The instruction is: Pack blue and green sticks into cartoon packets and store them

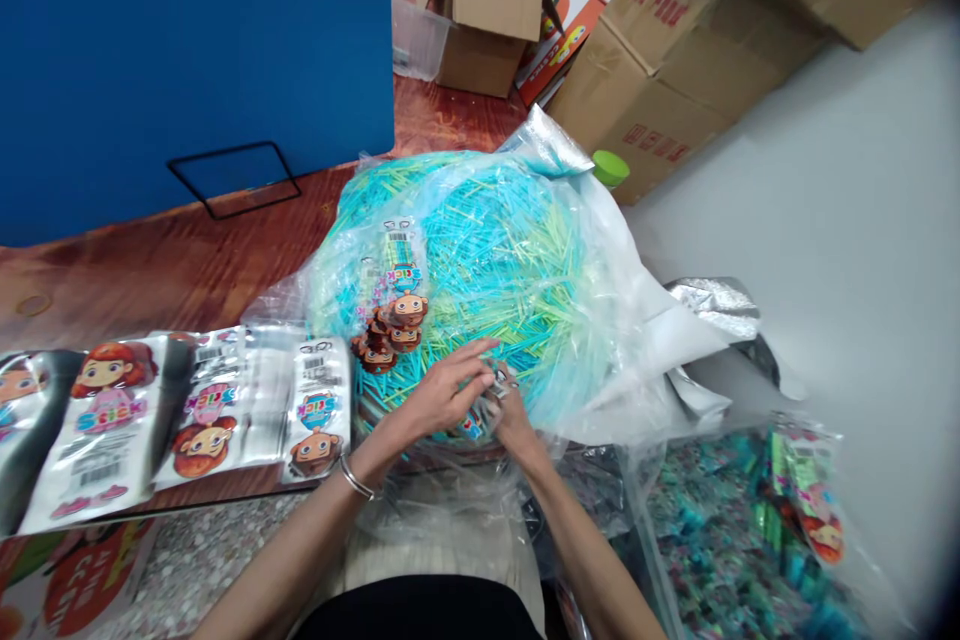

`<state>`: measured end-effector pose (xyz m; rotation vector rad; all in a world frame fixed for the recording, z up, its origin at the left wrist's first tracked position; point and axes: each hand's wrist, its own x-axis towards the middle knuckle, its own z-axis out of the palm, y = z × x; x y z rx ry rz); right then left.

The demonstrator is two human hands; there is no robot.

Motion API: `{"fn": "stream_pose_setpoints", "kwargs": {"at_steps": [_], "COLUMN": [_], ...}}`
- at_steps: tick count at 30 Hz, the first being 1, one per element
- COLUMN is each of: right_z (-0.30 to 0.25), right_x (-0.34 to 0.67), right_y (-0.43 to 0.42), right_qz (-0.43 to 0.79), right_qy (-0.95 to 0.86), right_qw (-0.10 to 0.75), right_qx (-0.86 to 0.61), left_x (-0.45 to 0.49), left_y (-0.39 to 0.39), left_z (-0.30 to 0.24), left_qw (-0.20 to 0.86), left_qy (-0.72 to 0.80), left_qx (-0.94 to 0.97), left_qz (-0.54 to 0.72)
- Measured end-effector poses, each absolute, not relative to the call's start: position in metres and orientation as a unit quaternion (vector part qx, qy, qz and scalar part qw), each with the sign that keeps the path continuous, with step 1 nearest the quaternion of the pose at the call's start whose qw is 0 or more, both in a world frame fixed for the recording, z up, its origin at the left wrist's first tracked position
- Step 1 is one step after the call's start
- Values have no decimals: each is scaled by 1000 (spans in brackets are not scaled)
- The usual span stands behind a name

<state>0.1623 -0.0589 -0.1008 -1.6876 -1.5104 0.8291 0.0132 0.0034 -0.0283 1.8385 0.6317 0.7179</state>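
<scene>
A big clear plastic bag [600, 320] lies open before me, heaped with thin blue and green sticks [495, 250]. A few small printed cartoon packets [396, 305] rest on the heap. My left hand [442, 390] and my right hand [510, 410] meet at the near edge of the heap. Both are closed together on a small clear printed packet [480, 415], fingers curled around it. A metal bangle [356, 480] circles my left wrist.
Several flat cartoon packets [150, 420] lie in a row on the wooden surface [187, 260] at left. Another bag of wrapped sticks [735, 530] sits at lower right. Cardboard boxes [675, 50] stand behind, with a green lid [610, 166] and a blue board [195, 50].
</scene>
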Motion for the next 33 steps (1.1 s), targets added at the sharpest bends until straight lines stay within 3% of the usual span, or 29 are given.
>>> {"fn": "stream_pose_setpoints", "kwargs": {"at_steps": [4,7,14,17,23,26,30,33], "right_z": [-89,-81,-77,-68,-58,-59,-59,-55], "right_x": [162,163,175,178,150,136,142,158], "right_y": [-58,-58,-54,-60,-80,-78,-69,-62], "right_qz": [330,361,349,286,124,92,128,182], "right_qy": [-550,-530,-539,-603,-689,-666,-650,-651], "right_qw": [380,410,357,280,5,-59,-29,81], "right_qx": [-667,-649,-678,-690,-714,-738,-748,-732], "left_x": [-1,-10,-18,-23,-27,-25,-25,-28], "left_y": [10,15,13,10,4,2,1,1], "left_z": [-26,-32,-32,-29,-33,-36,-36,-33], "left_qw": [597,602,621,609,579,577,579,601], "left_qy": [354,439,485,492,496,486,485,490], "left_qx": [631,522,430,446,509,524,527,492], "left_qz": [346,414,440,434,400,395,390,397]}}
